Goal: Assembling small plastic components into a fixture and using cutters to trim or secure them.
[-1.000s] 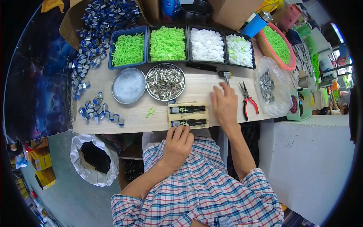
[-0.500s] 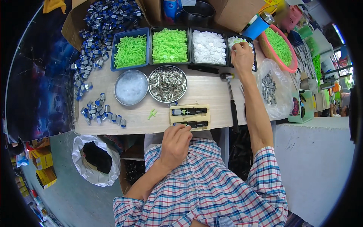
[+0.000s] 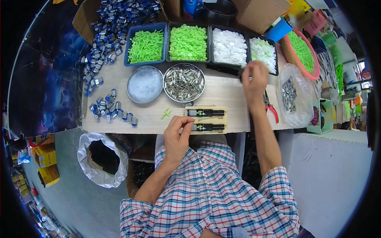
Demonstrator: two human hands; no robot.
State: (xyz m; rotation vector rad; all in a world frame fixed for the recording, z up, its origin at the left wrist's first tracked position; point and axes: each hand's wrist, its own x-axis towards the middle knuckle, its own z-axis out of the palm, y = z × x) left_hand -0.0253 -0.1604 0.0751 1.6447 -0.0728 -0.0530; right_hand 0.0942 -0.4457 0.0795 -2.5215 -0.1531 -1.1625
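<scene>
Left grip touches wooden jig edge.

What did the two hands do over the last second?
The right hand went from beside the wooden jig up to the tray of white-green parts, then drew back toward the person; whether it holds a part is unclear. The left hand stayed at the jig's left end.
</scene>
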